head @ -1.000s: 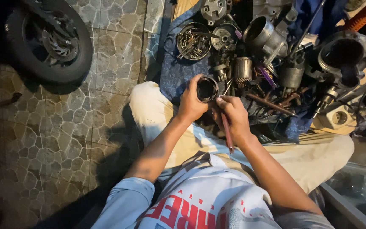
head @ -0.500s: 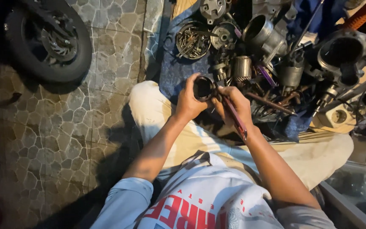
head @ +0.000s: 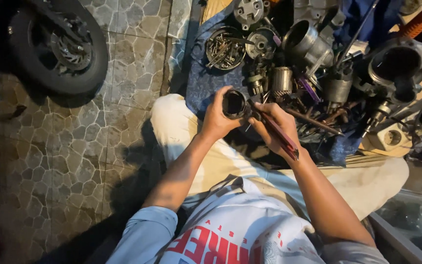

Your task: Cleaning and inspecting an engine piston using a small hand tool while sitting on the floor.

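Presently the left hand (head: 217, 120) is clenched around a dark metal cylinder (head: 234, 104), open bore facing up, held above the person's lap just short of the blue cloth (head: 202, 85). The right hand (head: 274, 128) grips a red-handled tool (head: 280, 137), its tip at the cylinder's 3 o'clock rim and its handle trailing toward 5 o'clock over the wrist.

Judgement: the cylinder looks like solid steel, so heavy for its bulk, rigid, and probably oily, hence slippery. The outer wall is the sound place to hold it, as now; the rim and bore are best left free for the tool.

At 12 o'clock lies a round tray of bolts (head: 224, 48); at 1 to 2 o'clock a heap of engine parts (head: 318, 63). At 10 o'clock a motorcycle wheel (head: 57, 46) stands on the stone-tile floor (head: 74, 161).
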